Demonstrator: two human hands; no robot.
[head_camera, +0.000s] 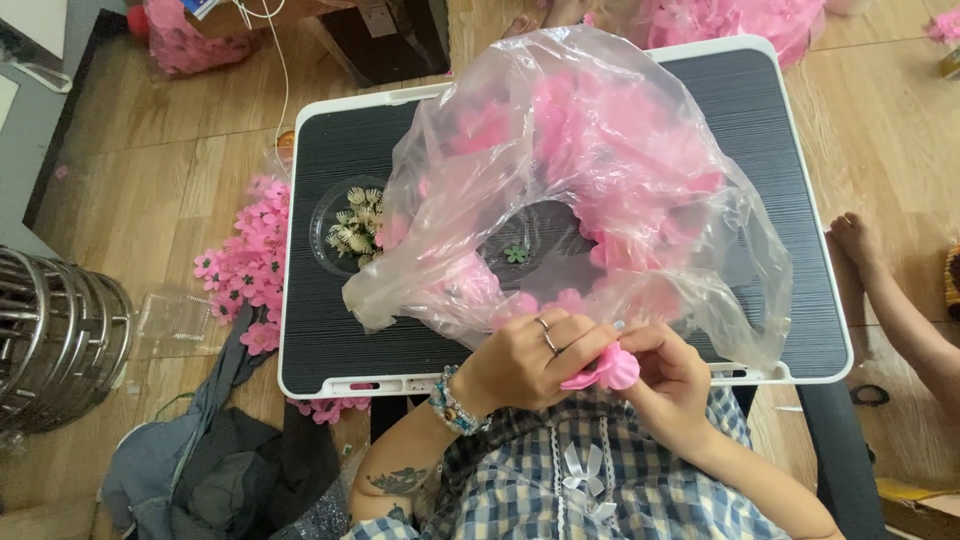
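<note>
Both hands, left (525, 358) and right (668, 372), are pinching a pink petal (605, 370) at six o'clock of the surface (330, 340). Bag (600, 180) is slumping at twelve o'clock; a nudge could spill its petals.

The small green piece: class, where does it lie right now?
In the head view the green piece lies on the black tray near its middle, under the clear bag, ringed by pink petals.
</note>
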